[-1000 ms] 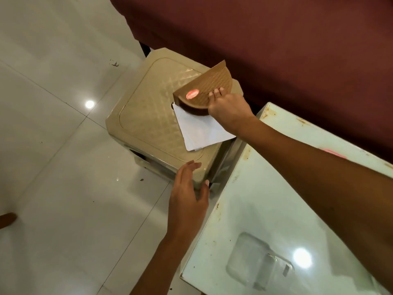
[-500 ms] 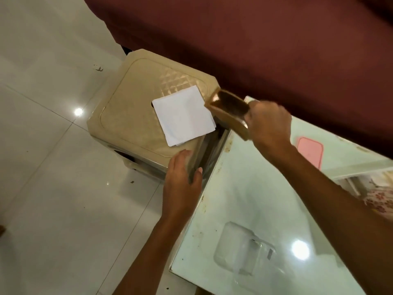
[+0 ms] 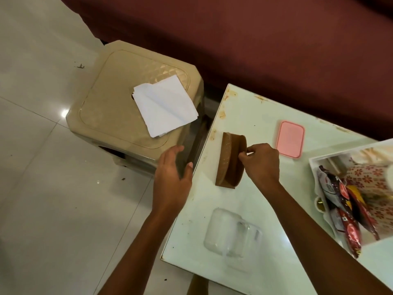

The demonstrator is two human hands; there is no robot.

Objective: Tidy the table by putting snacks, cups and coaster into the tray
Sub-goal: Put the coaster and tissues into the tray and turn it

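A brown semicircular napkin holder (image 3: 230,161) stands on the pale green glass table (image 3: 244,116) near its left edge. My right hand (image 3: 260,161) pinches the holder's right rim with curled fingers. My left hand (image 3: 172,177) hovers with relaxed fingers over the gap between the table and a beige plastic stool (image 3: 110,107), holding nothing. A white tray (image 3: 313,167) at the right edge holds red snack packets (image 3: 348,211) on a floral lining. A pink lid-like rectangle (image 3: 290,139) lies on the table behind my right hand.
A stack of white paper napkins (image 3: 168,106) lies on the stool. A dark red sofa (image 3: 255,39) runs behind the table and stool. White tiled floor (image 3: 42,188) lies to the left. A clear plastic shape (image 3: 231,233) shows through the glass near the front edge.
My right hand carried the napkin holder off the stool, leaving the napkins there, and set it down on the table. My left hand lifted off the stool's corner.
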